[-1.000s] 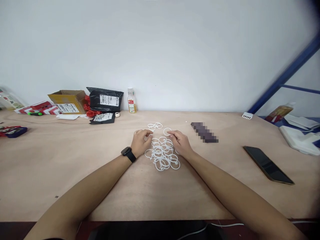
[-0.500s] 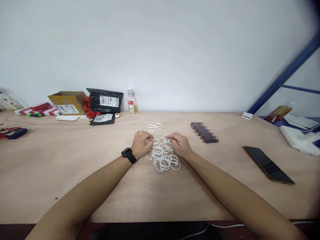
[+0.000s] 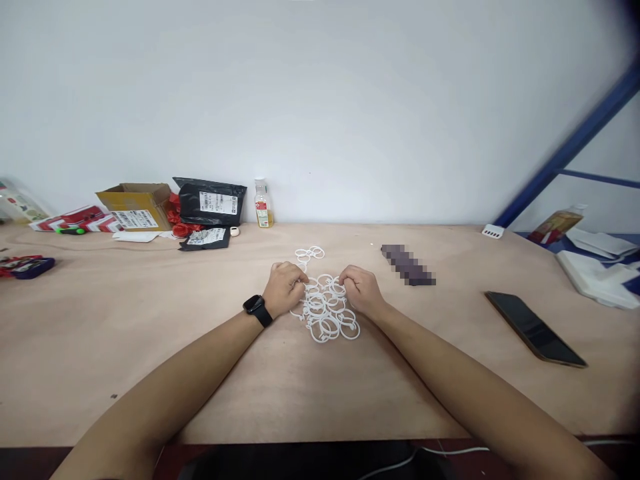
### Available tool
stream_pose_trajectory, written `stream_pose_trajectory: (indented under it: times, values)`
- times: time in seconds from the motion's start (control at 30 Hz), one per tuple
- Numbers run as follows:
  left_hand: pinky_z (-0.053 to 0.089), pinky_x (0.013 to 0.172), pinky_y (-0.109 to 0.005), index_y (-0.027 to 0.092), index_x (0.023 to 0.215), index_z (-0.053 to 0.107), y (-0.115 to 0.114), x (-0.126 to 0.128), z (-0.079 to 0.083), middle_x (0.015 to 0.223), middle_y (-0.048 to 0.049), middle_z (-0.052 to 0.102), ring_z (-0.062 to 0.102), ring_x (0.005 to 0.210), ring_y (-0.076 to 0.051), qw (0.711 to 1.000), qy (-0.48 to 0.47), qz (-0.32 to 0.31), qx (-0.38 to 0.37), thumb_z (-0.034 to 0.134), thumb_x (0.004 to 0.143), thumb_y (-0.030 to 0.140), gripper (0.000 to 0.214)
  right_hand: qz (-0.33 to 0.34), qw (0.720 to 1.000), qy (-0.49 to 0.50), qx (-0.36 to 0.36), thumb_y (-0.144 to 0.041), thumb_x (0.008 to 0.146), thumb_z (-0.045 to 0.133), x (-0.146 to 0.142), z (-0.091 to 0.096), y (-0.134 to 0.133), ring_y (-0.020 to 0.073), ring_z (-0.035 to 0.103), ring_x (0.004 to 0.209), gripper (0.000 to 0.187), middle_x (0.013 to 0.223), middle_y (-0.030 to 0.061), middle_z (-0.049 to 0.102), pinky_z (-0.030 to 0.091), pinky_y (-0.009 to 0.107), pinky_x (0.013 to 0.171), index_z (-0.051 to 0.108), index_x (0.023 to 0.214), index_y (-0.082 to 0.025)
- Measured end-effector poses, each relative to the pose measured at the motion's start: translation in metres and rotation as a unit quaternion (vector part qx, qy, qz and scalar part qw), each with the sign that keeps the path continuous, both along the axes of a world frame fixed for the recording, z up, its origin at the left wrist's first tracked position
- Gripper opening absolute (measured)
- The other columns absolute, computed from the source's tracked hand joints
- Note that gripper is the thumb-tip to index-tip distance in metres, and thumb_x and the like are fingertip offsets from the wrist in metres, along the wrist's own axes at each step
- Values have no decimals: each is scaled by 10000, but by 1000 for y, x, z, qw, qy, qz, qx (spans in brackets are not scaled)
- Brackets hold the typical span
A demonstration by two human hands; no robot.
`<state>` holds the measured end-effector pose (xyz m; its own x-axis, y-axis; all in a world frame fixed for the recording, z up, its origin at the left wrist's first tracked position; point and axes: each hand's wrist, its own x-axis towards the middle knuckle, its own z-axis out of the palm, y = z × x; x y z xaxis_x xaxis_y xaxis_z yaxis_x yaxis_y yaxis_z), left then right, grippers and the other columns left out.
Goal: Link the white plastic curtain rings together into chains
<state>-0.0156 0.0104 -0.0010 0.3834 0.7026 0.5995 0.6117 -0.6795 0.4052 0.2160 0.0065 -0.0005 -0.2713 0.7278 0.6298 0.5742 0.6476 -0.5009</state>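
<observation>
A heap of white plastic rings with small eyelets (image 3: 327,325), which look like curtain rings, lies on the table between my hands. My left hand (image 3: 285,288), wearing a black watch on the wrist, is closed at the heap's left side, thumb and finger pinched on a ring whose outline is partly hidden. At the upper right of the heap, my right hand (image 3: 362,291) has its fingers curled and pinched on the edge of another ring (image 3: 338,287). Just beyond my left hand lies a small group of linked-looking white rings (image 3: 310,253).
Along the wall stand an open cardboard box (image 3: 143,203), a black parcel bag (image 3: 213,200) and a small bottle (image 3: 263,203). To the right lie a blurred-out dark item (image 3: 407,265), a phone (image 3: 535,328) and a white charger block (image 3: 493,231). A blue frame (image 3: 565,153) rises at the far right.
My right hand has shifted slightly right and its fingers have curled in more; the ring at its fingertips has moved down and right. My left hand has barely moved.
</observation>
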Motion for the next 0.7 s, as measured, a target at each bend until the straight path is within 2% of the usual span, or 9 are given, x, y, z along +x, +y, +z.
stream_pose_trajectory:
  times: [0.17, 0.43, 0.6, 0.7]
  values:
    - [365, 827, -389, 183, 769, 652, -1, -1, 1, 785, -33, 673, 580, 837, -191, 1000, 1, -7, -7, 419, 733, 108, 247, 5, 1000, -19, 16, -83, 756, 381, 0, -1, 1, 159, 553, 647, 226, 664, 25, 588, 422, 280, 654, 535, 643, -204]
    - [395, 841, -385, 195, 865, 690, 4, -1, -3, 845, -40, 693, 590, 870, -194, 1000, 1, -10, -2, 392, 753, 84, 337, -1, 999, -27, 30, -44, 735, 378, 2, -4, 4, 168, 550, 665, 238, 658, 26, 586, 428, 294, 682, 528, 641, -204]
    - [412, 836, -369, 197, 837, 711, 8, -4, -7, 791, -35, 694, 584, 822, -184, 1000, -12, -17, 11, 404, 772, 84, 333, 19, 1000, -16, 3, -22, 720, 367, 2, -7, 5, 171, 589, 731, 260, 719, 30, 630, 452, 299, 721, 555, 682, -199]
    - [407, 849, -384, 201, 969, 711, 6, -3, -5, 871, -45, 714, 594, 869, -199, 1000, 10, -13, 7, 423, 775, 100, 363, 34, 999, 22, -25, -32, 735, 366, 2, -9, 6, 169, 618, 816, 281, 843, 39, 669, 471, 303, 775, 593, 780, -192]
